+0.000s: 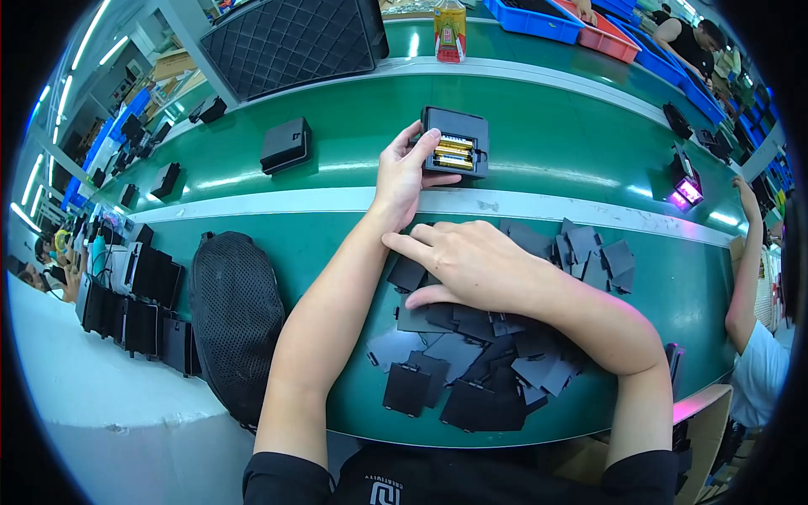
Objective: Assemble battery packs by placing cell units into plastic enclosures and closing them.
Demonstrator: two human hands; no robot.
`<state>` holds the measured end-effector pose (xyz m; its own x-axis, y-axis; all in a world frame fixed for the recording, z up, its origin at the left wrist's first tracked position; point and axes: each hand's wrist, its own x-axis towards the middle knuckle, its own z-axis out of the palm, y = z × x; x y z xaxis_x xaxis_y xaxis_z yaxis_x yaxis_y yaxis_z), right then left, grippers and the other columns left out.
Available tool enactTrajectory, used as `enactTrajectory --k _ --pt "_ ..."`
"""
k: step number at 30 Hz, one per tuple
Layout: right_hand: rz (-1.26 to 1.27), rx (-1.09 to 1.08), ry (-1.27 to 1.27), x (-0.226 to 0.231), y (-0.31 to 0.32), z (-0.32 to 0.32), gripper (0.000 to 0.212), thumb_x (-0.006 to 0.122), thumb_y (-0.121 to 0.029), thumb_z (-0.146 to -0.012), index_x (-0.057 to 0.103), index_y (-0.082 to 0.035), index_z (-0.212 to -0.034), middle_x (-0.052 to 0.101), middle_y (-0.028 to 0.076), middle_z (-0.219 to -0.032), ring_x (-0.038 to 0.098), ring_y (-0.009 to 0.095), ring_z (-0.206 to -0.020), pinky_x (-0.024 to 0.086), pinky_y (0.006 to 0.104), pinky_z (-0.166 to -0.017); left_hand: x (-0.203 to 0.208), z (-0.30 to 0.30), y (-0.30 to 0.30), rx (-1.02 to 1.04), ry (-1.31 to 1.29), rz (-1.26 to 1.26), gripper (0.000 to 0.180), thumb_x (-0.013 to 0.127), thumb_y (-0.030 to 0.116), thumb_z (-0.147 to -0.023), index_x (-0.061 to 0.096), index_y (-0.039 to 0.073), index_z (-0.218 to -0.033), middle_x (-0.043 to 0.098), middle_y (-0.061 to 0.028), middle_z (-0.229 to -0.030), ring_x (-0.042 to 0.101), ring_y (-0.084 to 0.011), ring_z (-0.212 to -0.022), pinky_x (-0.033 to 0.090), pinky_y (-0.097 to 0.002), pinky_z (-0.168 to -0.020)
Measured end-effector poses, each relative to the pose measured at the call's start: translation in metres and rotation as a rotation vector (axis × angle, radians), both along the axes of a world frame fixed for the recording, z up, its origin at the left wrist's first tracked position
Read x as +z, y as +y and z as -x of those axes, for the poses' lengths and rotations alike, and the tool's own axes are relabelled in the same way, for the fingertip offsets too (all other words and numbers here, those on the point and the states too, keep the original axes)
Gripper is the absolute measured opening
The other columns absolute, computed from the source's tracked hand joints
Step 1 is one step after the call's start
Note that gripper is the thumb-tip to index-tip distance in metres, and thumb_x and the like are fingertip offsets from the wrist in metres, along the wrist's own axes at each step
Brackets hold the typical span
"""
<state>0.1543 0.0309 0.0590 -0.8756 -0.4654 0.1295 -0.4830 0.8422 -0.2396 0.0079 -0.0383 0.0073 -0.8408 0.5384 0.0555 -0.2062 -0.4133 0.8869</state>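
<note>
A black plastic device [463, 123], its batteries [455, 154] in but not yet covered, is pinched in the left hand [399, 174] over a green conveyor [572, 151]. The right hand [473, 263], fingers loosely spread, hovers above piled flat black panels [484, 402].

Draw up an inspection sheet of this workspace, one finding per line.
Surface: green bench, with a pale rail along its far side.
Job's things: black box, its open bay showing gold-coloured batteries; loose pile of flat black covers.
Clutter: black mesh pouch at left; yellow-and-red drink container farther back.
Hands: left hand grips the box; right hand, fingers spread, is over the covers, contact unclear.
Cables: nothing clearly seen.
Surroundings: more dark boxes beyond the rail, blue bins, a co-worker's arm at right.
</note>
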Motion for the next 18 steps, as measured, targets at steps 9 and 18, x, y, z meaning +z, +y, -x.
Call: enactTrajectory --k 9,18 --pt "-0.08 0.109 0.169 -0.015 0.002 0.001 0.033 0.067 -0.025 -0.085 0.059 -0.003 -0.108 0.06 0.008 -0.091 0.061 0.022 -0.081 0.052 0.0331 -0.073 0.005 0.001 0.001 0.009 -0.039 0.082 0.042 0.058 0.025 -0.096 0.038 0.0 -0.123 0.055 -0.0218 -0.106 0.067 -0.0307 -0.089 0.063 -0.0337 -0.062" --pt "0.305 0.117 0.022 0.01 0.025 0.01 0.016 0.065 -0.007 -0.081 0.06 -0.002 -0.095 0.063 0.008 -0.092 0.061 0.021 -0.082 0.05 0.0308 -0.078 -0.035 0.027 0.0 -0.007 -0.073 -0.001 0.026 0.048 0.023 -0.102 0.04 0.001 -0.113 0.055 -0.0186 -0.101 0.067 -0.0304 -0.083 0.063 -0.0335 -0.06"
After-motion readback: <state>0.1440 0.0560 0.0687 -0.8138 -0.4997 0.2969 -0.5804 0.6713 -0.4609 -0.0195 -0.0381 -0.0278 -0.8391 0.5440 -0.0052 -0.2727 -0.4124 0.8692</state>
